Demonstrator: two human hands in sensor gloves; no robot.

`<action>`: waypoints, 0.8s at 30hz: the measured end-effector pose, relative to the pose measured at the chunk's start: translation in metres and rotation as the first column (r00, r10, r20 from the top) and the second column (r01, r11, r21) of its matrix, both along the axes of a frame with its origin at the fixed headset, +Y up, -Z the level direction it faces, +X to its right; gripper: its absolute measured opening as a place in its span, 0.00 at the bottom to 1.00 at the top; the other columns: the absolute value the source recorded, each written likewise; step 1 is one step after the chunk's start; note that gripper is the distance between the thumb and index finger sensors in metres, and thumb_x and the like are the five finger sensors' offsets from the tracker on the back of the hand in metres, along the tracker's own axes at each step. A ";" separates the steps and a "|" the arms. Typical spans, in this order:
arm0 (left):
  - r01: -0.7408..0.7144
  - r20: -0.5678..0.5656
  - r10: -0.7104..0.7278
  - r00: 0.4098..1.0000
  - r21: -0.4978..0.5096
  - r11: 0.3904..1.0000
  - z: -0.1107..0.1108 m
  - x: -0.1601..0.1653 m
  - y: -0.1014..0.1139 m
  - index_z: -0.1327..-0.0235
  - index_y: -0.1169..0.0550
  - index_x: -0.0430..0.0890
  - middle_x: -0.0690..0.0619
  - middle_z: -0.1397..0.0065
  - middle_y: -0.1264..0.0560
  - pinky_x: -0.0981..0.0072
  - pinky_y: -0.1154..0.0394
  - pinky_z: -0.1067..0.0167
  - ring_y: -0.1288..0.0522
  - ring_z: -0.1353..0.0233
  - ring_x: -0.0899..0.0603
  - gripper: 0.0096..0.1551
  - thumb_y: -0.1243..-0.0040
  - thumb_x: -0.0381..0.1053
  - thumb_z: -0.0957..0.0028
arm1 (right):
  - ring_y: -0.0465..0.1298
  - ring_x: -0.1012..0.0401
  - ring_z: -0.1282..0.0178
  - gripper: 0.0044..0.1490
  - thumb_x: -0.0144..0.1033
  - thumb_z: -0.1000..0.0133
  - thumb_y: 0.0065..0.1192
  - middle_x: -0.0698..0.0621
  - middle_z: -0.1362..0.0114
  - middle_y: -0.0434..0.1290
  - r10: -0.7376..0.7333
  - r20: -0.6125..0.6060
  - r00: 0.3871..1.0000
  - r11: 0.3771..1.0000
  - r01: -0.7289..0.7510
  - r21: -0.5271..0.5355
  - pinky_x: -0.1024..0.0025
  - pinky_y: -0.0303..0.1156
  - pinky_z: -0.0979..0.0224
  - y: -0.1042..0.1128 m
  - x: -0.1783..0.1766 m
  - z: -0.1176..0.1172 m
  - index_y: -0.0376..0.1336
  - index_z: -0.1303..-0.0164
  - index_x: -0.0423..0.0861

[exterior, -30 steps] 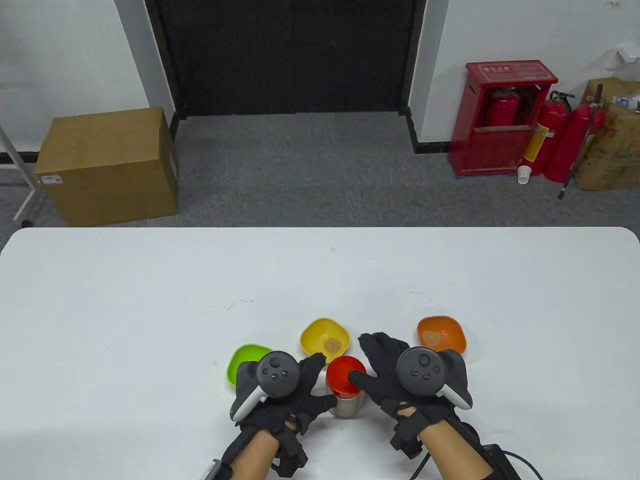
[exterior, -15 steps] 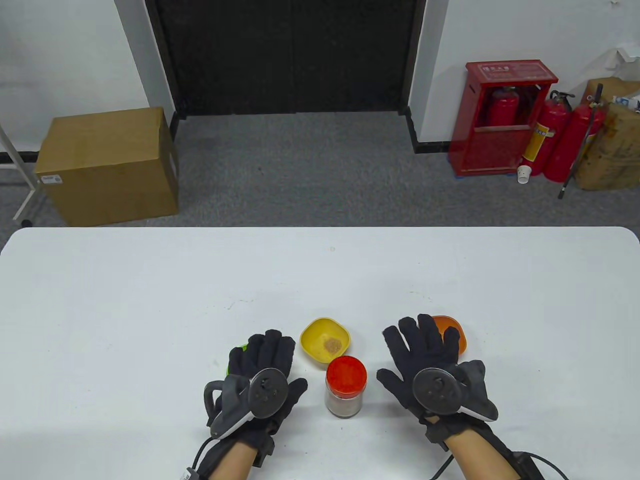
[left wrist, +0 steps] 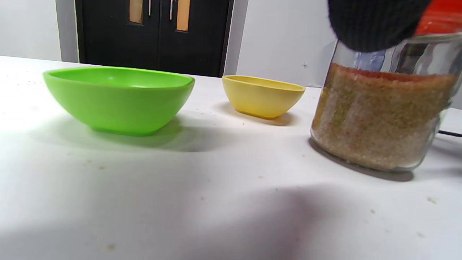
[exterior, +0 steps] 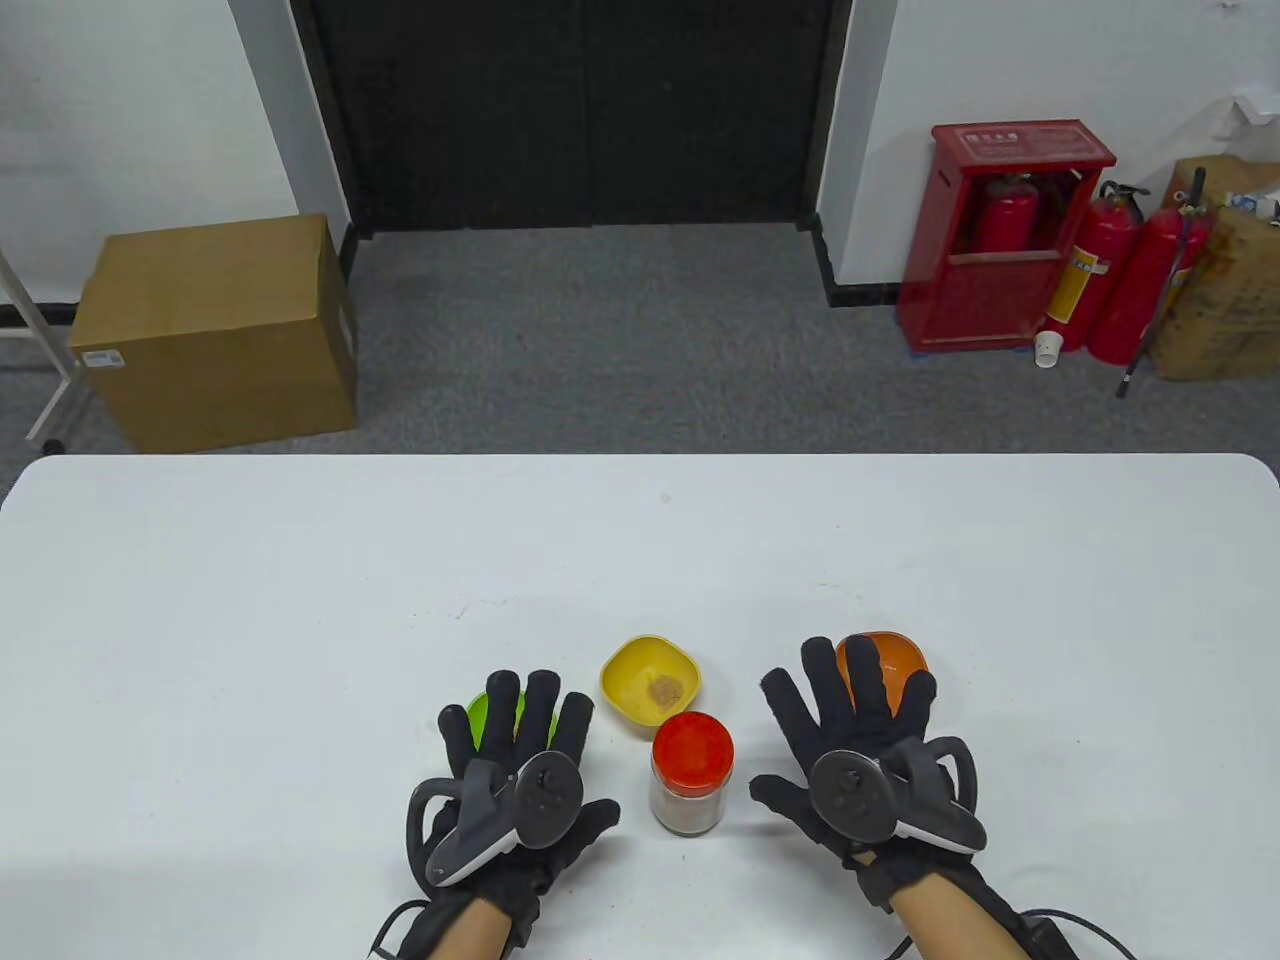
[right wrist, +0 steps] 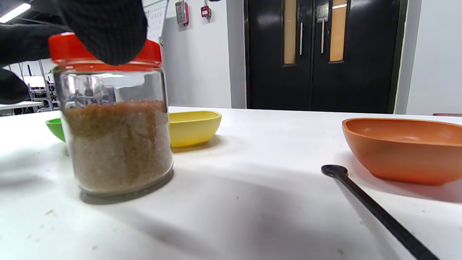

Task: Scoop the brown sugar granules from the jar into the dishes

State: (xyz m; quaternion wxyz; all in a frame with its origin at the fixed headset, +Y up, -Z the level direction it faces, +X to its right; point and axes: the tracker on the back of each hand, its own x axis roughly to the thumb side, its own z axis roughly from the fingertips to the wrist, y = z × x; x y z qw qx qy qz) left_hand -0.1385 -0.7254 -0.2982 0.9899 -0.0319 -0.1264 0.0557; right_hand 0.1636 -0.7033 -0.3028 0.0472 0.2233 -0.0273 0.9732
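Both hands lie flat, fingers spread, near the counter's (exterior: 300, 600) near edge: left hand (exterior: 515, 790) and right hand (exterior: 855, 760) flank the lidded jar (exterior: 690, 775), gripping nothing.

green dish (exterior: 478, 712) mostly covered by left hand (exterior: 515, 790) in table view, orange dish (exterior: 884, 660) partly under right hand (exterior: 860, 750) fingers, black spoon (right wrist: 375, 211) cut off by right wrist view's lower edge, bowl end unseen, jar (left wrist: 382, 112) top hidden behind a gloved fingertip in left wrist view
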 end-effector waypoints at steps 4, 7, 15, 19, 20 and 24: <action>0.008 -0.007 -0.008 1.000 -0.036 0.999 -0.001 -0.001 -0.003 0.15 0.60 0.57 0.49 0.10 0.68 0.20 0.75 0.33 0.73 0.12 0.31 0.64 0.42 0.78 0.52 | 0.23 0.33 0.19 0.62 0.67 0.43 0.61 0.38 0.12 0.24 0.008 -0.005 1.000 1.000 -0.008 -0.015 0.13 0.24 0.41 -0.003 -0.002 -0.001 0.33 0.12 0.53; 0.011 -0.006 -0.011 1.000 -0.054 0.998 -0.002 -0.002 -0.004 0.16 0.62 0.58 0.47 0.11 0.69 0.20 0.75 0.34 0.74 0.12 0.31 0.64 0.42 0.79 0.52 | 0.22 0.33 0.20 0.62 0.68 0.42 0.60 0.39 0.12 0.23 0.013 -0.002 1.000 1.000 -0.013 -0.023 0.14 0.23 0.41 -0.003 -0.002 -0.001 0.32 0.13 0.53; -0.004 -0.009 0.003 1.000 -0.106 0.994 -0.002 -0.005 -0.006 0.17 0.63 0.58 0.48 0.11 0.71 0.20 0.76 0.34 0.74 0.12 0.31 0.65 0.42 0.78 0.52 | 0.22 0.33 0.20 0.61 0.67 0.42 0.59 0.39 0.12 0.23 -0.010 0.012 1.000 0.999 0.011 -0.035 0.14 0.23 0.41 -0.003 0.002 0.000 0.32 0.13 0.53; -0.007 -0.010 0.005 1.000 -0.115 0.993 -0.002 -0.005 -0.006 0.17 0.64 0.58 0.48 0.12 0.72 0.20 0.76 0.34 0.74 0.12 0.31 0.65 0.43 0.79 0.52 | 0.22 0.33 0.20 0.60 0.68 0.41 0.57 0.39 0.12 0.23 -0.013 0.013 1.000 0.999 0.013 -0.031 0.14 0.23 0.41 -0.003 0.002 0.000 0.32 0.13 0.53; -0.007 -0.011 0.006 1.000 -0.115 0.993 -0.001 -0.005 -0.005 0.17 0.64 0.58 0.48 0.12 0.72 0.20 0.76 0.34 0.74 0.12 0.31 0.65 0.43 0.79 0.52 | 0.22 0.33 0.20 0.60 0.68 0.41 0.57 0.39 0.12 0.23 -0.013 0.013 1.000 0.999 0.014 -0.031 0.14 0.23 0.41 -0.003 0.002 0.000 0.32 0.13 0.53; -0.011 -0.012 0.010 1.000 -0.120 0.993 -0.001 -0.005 -0.005 0.17 0.64 0.58 0.48 0.12 0.72 0.20 0.76 0.34 0.74 0.12 0.31 0.65 0.43 0.79 0.52 | 0.22 0.33 0.20 0.60 0.67 0.41 0.57 0.39 0.12 0.23 -0.017 0.016 1.000 0.999 0.018 -0.040 0.14 0.23 0.41 -0.004 0.002 0.000 0.32 0.13 0.52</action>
